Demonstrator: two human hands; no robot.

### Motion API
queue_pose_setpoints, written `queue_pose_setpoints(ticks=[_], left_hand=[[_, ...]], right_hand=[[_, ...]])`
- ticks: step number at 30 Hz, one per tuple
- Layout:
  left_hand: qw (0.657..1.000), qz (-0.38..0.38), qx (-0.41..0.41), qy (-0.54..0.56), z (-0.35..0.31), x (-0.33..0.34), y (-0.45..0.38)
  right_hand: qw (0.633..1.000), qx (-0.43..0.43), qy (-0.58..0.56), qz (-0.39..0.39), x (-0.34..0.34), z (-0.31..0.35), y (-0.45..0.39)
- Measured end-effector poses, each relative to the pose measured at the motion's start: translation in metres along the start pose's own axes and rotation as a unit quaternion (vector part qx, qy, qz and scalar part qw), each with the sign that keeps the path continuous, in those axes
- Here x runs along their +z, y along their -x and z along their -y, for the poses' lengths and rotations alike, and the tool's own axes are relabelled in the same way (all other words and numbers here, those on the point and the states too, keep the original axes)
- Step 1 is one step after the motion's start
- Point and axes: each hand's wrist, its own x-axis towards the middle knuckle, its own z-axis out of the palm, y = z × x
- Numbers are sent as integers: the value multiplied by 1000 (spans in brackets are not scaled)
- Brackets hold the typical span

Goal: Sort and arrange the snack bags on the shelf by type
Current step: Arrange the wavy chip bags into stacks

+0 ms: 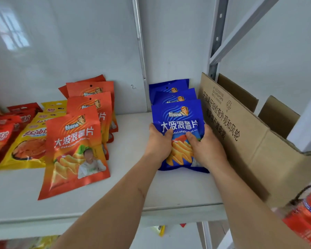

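A blue chip bag (178, 115) stands at the front of a row of three blue bags (169, 86) on the white shelf (129, 177). My left hand (159, 142) grips its left edge, thumb across the front. My right hand (204, 146) grips its right side the same way. To the left, a row of several orange chip bags (75, 150) runs back toward the wall. Further left lie yellow bags (28, 141) and red bags (0, 139), overlapping in rows.
An open cardboard box (244, 141) with printed text stands right beside the blue bags, its flaps up. A grey shelf upright (216, 38) rises behind it. A red fire extinguisher (307, 214) sits at lower right. Bare shelf lies between the orange and blue rows.
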Motion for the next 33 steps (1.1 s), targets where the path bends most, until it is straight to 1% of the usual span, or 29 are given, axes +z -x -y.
queue_pose_setpoints(ticks=[4,6,7,9,11,13,14,16,17,19,21,22,25,29,31,33], left_hand=[[1000,3,12,-26,-9,-16,10],[996,-21,60,-63,-14,-34,16],[990,-45,90,-102,-16,-48,18],[965,-121,137,-190,-16,-82,20],[935,-209,154,-241,-9,-124,20],[912,-283,130,-269,6,-167,18],[905,-305,103,-280,15,-187,17],[899,-324,37,-293,33,-223,14],[897,-324,9,-300,41,-236,11],[895,-312,-12,-318,52,-250,5],[910,-281,4,-306,58,-251,-2],[921,-259,23,-290,60,-250,-6],[956,-200,68,-205,62,-246,-15],[977,-155,93,-112,59,-255,-31],[986,-133,80,-57,53,-266,-44],[994,-104,46,-1,46,-276,-58]], right_hand=[[999,-2,28,-17,-9,9,8],[996,-16,88,-30,-14,18,14],[990,-31,128,-41,-16,24,17],[978,-80,180,-74,-17,43,27],[972,-142,161,-98,-14,67,41],[973,-185,105,-84,-1,92,55],[976,-196,72,-56,10,103,63],[980,-198,8,18,42,124,73],[981,-187,-6,57,61,133,76],[981,-138,-17,133,101,148,79],[977,-83,-52,188,137,160,78],[976,-71,-71,195,153,164,77],[978,-72,-95,169,186,170,65],[984,-82,-104,119,194,173,51],[985,-80,-105,107,194,173,49],[986,-67,-110,102,198,171,48]])
